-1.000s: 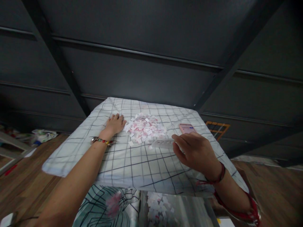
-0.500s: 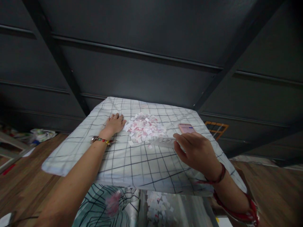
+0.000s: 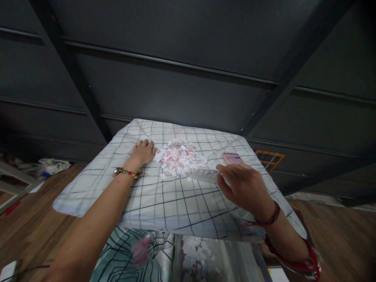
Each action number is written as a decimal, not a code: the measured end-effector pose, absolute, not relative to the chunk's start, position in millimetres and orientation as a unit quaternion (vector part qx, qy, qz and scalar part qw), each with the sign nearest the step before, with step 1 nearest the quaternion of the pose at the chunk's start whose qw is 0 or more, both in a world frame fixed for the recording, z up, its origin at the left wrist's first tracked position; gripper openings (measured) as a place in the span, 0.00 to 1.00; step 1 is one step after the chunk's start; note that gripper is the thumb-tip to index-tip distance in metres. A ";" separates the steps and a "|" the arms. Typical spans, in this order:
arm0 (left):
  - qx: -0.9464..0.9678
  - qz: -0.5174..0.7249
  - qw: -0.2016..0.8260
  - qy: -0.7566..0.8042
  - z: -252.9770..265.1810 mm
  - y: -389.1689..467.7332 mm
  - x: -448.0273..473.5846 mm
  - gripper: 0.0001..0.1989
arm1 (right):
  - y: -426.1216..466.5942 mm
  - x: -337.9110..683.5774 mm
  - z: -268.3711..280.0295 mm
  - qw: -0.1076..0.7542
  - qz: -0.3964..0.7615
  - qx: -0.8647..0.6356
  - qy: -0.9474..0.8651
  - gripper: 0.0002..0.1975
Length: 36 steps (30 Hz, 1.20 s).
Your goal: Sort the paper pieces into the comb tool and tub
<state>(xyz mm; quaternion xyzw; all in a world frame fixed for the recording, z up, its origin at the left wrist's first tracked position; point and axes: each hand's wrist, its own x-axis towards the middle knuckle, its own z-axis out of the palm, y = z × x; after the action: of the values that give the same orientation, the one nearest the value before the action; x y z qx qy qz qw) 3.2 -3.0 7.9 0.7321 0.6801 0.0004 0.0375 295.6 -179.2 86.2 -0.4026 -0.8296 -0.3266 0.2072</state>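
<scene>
A pile of small white and pink paper scraps (image 3: 180,157) lies on a white cloth with dark grid lines (image 3: 164,203). My left hand (image 3: 143,152) rests flat on the cloth at the pile's left side, fingers outstretched and holding nothing. Between the thumb and fingers of my right hand (image 3: 242,188) is a translucent flat plastic strip with cut-outs (image 3: 205,175), like a stencil ruler. Its far end reaches the pile's near right edge, by a few scraps. A pink phone (image 3: 232,158) with its screen lit lies just beyond my right hand, which partly covers it.
Below the near edge of the cloth, more scraps (image 3: 198,254) lie in a greyish, see-through container (image 3: 235,258). Left of it is green and white patterned fabric (image 3: 126,254). A dark panelled wall (image 3: 176,98) stands behind the table, and wooden flooring (image 3: 337,235) shows at both sides.
The plastic strip in my right hand has shifted slightly to the right, with its holes at a different tilt. My left hand stays in place on the cloth.
</scene>
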 end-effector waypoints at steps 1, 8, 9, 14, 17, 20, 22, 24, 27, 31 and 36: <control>0.732 -0.001 0.037 0.681 8.2 -3.3 3.5 0.29 | -181.6 295.7 86.2 0.207 -0.327 -0.401 -0.831 0.10; 0.731 -0.002 0.036 0.682 11.6 -6.5 5.2 0.29 | -198.2 294.9 89.4 0.210 -0.309 -0.388 -0.842 0.09; 0.731 -0.003 0.036 0.682 11.7 -6.5 5.2 0.29 | -200.2 294.6 90.0 0.209 -0.305 -0.387 -0.845 0.09; 0.732 -0.002 0.036 0.680 9.0 -4.0 3.7 0.29 | -203.3 295.2 91.6 0.225 -0.297 -0.388 -0.843 0.09; 0.735 0.004 0.027 0.677 6.6 -2.7 2.5 0.29 | -198.5 295.5 91.1 0.229 -0.325 -0.392 -0.830 0.09; 0.739 0.010 0.020 0.674 5.4 -2.8 2.0 0.29 | -194.9 293.5 90.1 0.210 -0.330 -0.393 -0.832 0.10; 0.740 0.009 0.024 0.672 5.7 -3.0 2.3 0.29 | -196.4 291.8 89.8 0.208 -0.318 -0.387 -0.840 0.10; 0.742 0.007 0.027 0.670 6.4 -3.2 2.7 0.29 | -200.6 291.2 90.2 0.215 -0.306 -0.382 -0.845 0.09; 0.741 0.005 0.028 0.671 7.1 -2.8 2.9 0.29 | -207.3 292.6 92.1 0.222 -0.296 -0.384 -0.846 0.09; 0.738 0.007 0.032 0.674 6.1 -1.8 2.1 0.29 | -205.7 295.0 93.1 0.242 -0.310 -0.393 -0.831 0.09; 0.739 0.009 0.033 0.672 6.3 -2.4 2.1 0.29 | -190.0 295.5 86.3 0.218 -0.313 -0.397 -0.835 0.09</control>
<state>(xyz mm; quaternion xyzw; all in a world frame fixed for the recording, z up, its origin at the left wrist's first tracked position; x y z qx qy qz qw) 2.1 -2.4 6.3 0.7394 0.6724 0.0086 0.0333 295.5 -190.0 86.3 -0.3970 -0.8346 -0.3133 0.2183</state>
